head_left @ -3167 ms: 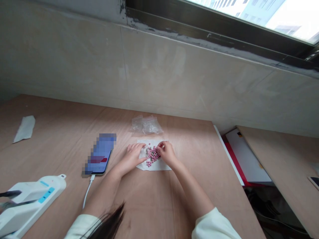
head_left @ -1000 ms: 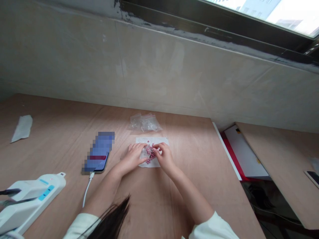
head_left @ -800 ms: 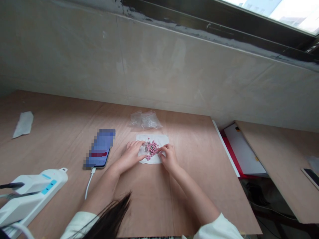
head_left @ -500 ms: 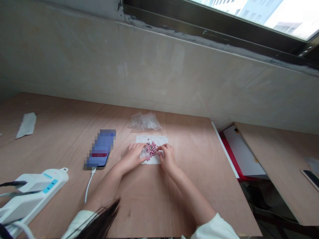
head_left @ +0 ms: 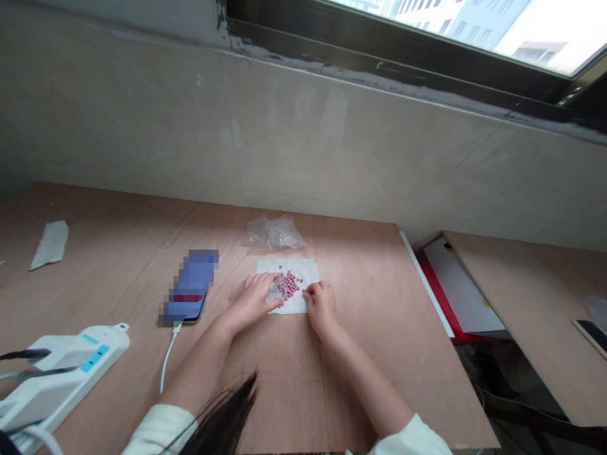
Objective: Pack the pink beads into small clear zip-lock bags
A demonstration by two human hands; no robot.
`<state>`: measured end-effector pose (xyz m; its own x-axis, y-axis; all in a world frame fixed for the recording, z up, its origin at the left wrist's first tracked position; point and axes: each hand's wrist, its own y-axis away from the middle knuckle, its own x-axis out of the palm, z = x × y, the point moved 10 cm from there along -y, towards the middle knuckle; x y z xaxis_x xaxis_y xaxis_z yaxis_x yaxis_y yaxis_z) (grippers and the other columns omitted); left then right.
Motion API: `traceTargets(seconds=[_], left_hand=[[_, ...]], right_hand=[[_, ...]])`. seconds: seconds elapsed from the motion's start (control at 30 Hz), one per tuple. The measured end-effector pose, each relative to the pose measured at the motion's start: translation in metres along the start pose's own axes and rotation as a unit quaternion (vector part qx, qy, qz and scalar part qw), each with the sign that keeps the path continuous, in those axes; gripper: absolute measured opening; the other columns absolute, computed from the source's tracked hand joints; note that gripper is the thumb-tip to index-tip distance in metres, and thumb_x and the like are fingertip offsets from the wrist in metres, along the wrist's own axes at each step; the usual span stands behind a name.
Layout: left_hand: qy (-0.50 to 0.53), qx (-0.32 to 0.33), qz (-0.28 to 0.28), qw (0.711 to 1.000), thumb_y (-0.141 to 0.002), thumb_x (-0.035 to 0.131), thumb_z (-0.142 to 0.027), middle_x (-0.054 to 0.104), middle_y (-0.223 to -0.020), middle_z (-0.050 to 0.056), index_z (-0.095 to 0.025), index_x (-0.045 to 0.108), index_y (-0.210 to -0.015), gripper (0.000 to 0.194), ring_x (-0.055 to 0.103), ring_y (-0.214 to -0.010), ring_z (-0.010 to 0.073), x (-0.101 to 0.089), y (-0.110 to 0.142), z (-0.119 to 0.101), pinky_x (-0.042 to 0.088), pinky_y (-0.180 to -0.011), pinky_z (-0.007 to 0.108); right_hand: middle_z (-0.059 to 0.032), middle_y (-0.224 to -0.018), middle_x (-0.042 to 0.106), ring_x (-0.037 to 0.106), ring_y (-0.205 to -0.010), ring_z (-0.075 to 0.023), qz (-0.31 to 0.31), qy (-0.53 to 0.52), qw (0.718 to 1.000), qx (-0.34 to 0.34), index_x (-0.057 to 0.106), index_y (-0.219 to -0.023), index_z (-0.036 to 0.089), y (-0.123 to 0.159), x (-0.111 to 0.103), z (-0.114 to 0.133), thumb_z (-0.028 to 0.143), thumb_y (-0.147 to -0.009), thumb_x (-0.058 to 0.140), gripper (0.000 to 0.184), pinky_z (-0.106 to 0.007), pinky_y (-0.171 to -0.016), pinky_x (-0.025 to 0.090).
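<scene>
Left hand (head_left: 258,292): fingers and thumb bent around a clear plastic item (head_left: 275,293), gripping it from its left side at the left part of the white sheet (head_left: 310,270). Thumb lies on the near side, fingers on the far side. Whether the item is a small bag or a soft container, cannot tell.

Right hand (head_left: 323,308): fingers curled, thumb and index tips drawn together over the right edge of the sheet. A pink bead shows right at these tips; whether it is pinched or merely beside them, cannot tell.

Pink beads (head_left: 291,282): loose cluster on the sheet, between the two hands. Left side of the cluster meets the clear plastic item; some beads show through or against it, and inside or behind cannot be told apart. Main cluster sits to the left of the right fingertips, with a gap; one bead lies apart beyond the far side of the cluster. A few darker pieces lie among the beads, too small to identify.

Surroundings: clear plastic bags (head_left: 284,234) lie on the wooden table (head_left: 270,392) just beyond the sheet. Phone (head_left: 190,287), with white cable (head_left: 165,363) attached, lies left of the left hand; power strip (head_left: 107,347) at the near left
</scene>
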<state>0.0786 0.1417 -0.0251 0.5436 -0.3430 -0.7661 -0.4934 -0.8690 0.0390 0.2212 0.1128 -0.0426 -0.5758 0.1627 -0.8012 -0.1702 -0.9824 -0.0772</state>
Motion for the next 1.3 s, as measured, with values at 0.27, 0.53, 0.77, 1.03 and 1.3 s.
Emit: traceTargets(seconds=[0.27, 0.53, 0.77, 1.03, 1.3], left_hand=[[-0.003, -0.001, -0.016, 1.0, -0.068, 0.054, -0.031, 0.053, -0.112, 0.007, -0.019, 0.047, -0.106, 0.04, 0.044, -0.105, 0.0225, -0.001, 0.008, 0.002, 0.028, -0.09, 0.036], [0.014, -0.008, -0.011, 1.0, -0.066, 0.057, -0.03, 0.053, -0.111, 0.009, -0.018, 0.048, -0.105, 0.041, 0.043, -0.106, 0.0236, -0.01, 0.005, -0.005, 0.03, -0.089, 0.036], [0.015, -0.011, -0.006, 1.0, -0.066, 0.057, -0.027, 0.052, -0.111, 0.009, -0.017, 0.047, -0.106, 0.042, 0.042, -0.106, 0.0234, -0.01, 0.004, -0.006, 0.029, -0.09, 0.037], [0.013, -0.008, 0.001, 1.0, -0.068, 0.055, -0.029, 0.051, -0.112, 0.01, -0.016, 0.046, -0.106, 0.041, 0.042, -0.107, 0.0242, -0.008, 0.006, -0.007, 0.029, -0.091, 0.038], [0.093, -0.037, -0.072, 0.992, -0.064, 0.057, -0.021, 0.05, -0.106, 0.011, -0.014, 0.042, -0.104, 0.043, 0.046, -0.102, 0.0231, -0.015, -0.001, -0.002, 0.036, -0.087, 0.037]], right_hand=[[-0.0084, -0.081, 0.055, 0.046, -0.076, -0.0193, -0.013, 0.008, 1.0, 0.011, 0.052, -0.075, 0.016, -0.002, 0.002, 0.006, 0.012, -0.07, 0.045, 0.009, -0.03, -0.068, 0.036], [-0.0057, -0.076, 0.052, 0.048, -0.074, -0.0173, -0.015, -0.025, 0.999, -0.016, 0.052, -0.078, 0.017, -0.014, 0.005, 0.009, 0.012, -0.07, 0.045, 0.012, -0.028, -0.066, 0.037], [-0.0053, -0.075, 0.052, 0.048, -0.073, -0.0163, -0.001, -0.024, 0.999, -0.027, 0.053, -0.072, 0.017, -0.021, 0.01, 0.014, 0.012, -0.069, 0.046, 0.009, -0.027, -0.066, 0.037], [-0.0044, -0.07, 0.054, 0.048, -0.069, -0.0157, -0.02, -0.103, 0.994, -0.001, 0.053, -0.065, 0.016, -0.021, 0.002, 0.014, 0.015, -0.072, 0.046, 0.01, -0.028, -0.065, 0.037], [-0.0087, -0.094, 0.051, 0.046, -0.093, -0.0219, 0.025, -0.178, 0.983, -0.041, 0.062, -0.074, 0.02, -0.007, -0.001, 0.062, 0.029, -0.067, 0.057, 0.012, -0.037, -0.079, 0.037]])
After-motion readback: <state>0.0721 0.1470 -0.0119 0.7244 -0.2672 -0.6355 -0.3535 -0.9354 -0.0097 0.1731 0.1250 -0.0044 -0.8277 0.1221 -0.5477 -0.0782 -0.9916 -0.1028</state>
